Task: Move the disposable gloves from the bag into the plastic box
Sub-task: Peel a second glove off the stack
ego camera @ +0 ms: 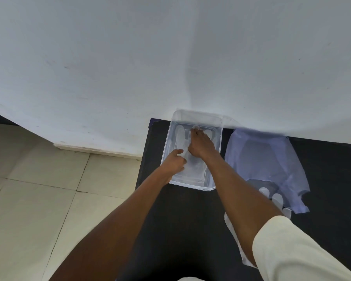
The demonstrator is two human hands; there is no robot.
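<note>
A clear plastic box (199,116) stands on the black table against the white wall. Translucent disposable gloves (179,136) lie flat inside it. Both my hands are inside the box, resting on the gloves. My left hand (174,161) presses the near left part with its fingers curled. My right hand (201,145) lies flat, fingers stretched toward the far wall of the box. A pale blue plastic bag (265,159) lies to the right of the box. More gloves (272,197) stick out of the bag's near opening, partly hidden by my right forearm.
The black table (322,179) runs right from the box and toward me. Its left edge is just left of the box, with beige floor tiles (39,199) beyond. The white wall (170,57) rises right behind the box and bag.
</note>
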